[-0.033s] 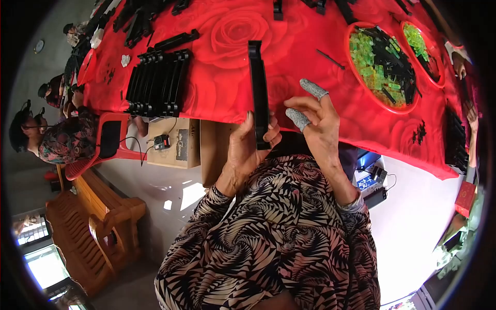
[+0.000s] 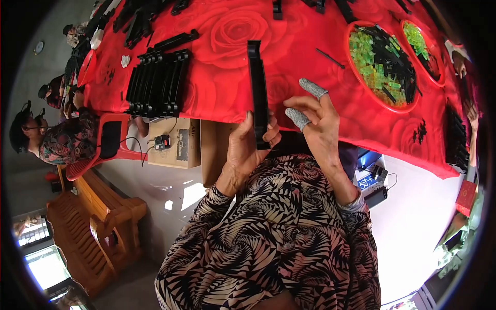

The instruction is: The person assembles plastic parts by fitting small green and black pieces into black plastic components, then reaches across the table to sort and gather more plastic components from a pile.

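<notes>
A long, narrow black plastic piece (image 2: 259, 90) stands nearly upright in my left hand (image 2: 241, 148). My thumb and fingers are closed round its lower end, and its upper end reaches over the red tablecloth. Apart from it, on the right, my right hand (image 2: 323, 129) is raised with nothing in it. Its thumb and index finger are spread and wear grey knitted finger covers (image 2: 312, 88). Left of my hands, a row of similar black pieces (image 2: 159, 82) lies side by side on the table.
A red basin (image 2: 353, 64) at the right holds green-yellow translucent bits and black strips. Another red basin (image 2: 442, 77) sits beyond it. A thin black rod (image 2: 329, 58) lies on the red tablecloth (image 2: 222, 62). Other people sit at left; a cardboard box (image 2: 175, 155) stands below the table.
</notes>
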Motion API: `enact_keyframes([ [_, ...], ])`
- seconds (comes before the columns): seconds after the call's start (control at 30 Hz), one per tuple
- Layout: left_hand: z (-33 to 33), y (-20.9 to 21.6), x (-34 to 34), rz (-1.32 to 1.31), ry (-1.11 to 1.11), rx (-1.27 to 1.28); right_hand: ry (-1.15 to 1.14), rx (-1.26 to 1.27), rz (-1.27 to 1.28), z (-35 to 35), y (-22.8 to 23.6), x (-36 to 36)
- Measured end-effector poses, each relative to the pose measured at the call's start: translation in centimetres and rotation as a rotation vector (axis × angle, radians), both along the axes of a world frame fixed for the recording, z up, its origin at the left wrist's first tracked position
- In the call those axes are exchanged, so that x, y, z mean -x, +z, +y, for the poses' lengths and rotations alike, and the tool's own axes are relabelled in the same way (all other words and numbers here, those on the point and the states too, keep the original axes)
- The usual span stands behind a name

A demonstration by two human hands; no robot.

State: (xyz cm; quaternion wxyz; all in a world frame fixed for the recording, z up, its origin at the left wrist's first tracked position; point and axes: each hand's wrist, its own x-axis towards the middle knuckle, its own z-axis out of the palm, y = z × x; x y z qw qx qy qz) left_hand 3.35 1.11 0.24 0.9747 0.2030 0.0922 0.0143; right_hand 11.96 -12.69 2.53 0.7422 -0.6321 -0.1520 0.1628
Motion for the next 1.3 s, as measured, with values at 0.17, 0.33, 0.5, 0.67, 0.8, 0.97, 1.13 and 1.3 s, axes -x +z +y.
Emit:
enact_keyframes([
  [0.17, 0.4, -0.2, -0.2, 0.006, -0.002, -0.020, 0.014, -0.017, 0.054, -0.1, 0.0, -0.2],
  [0.33, 0.4, -0.2, -0.3, 0.040, -0.015, -0.037, 0.007, 0.003, -0.064, -0.4, 0.3, -0.3],
  [0.5, 0.1, -0.1, 0.4, 0.078, -0.033, -0.294, -0.032, 0.246, -0.786, -0.5, 2.4, 0.1],
  [0.67, -0.4, -0.9, 0.7, 0.170, -0.040, -0.325, 0.113, 0.443, -0.692, -1.0, 4.7, 1.3],
  [0.8, -0.8, 0.4, 1.0, 0.238, -0.010, -0.298, 0.081, 0.458, -0.632, -0.6, 4.5, 2.1],
  [0.97, -1.1, -0.1, 1.0, 0.131, -0.128, -0.447, 0.056, 0.523, -0.584, -0.5, 3.4, 2.1],
  [1.13, -1.7, -0.3, 0.8, 0.143, -0.156, -0.438, 0.011, 0.463, -0.591, -0.3, 2.6, 1.9],
  [1.3, -2.4, 0.0, 0.9, 0.065, -0.188, -0.488, -0.030, 0.493, -0.595, -0.5, 2.3, 1.7],
])
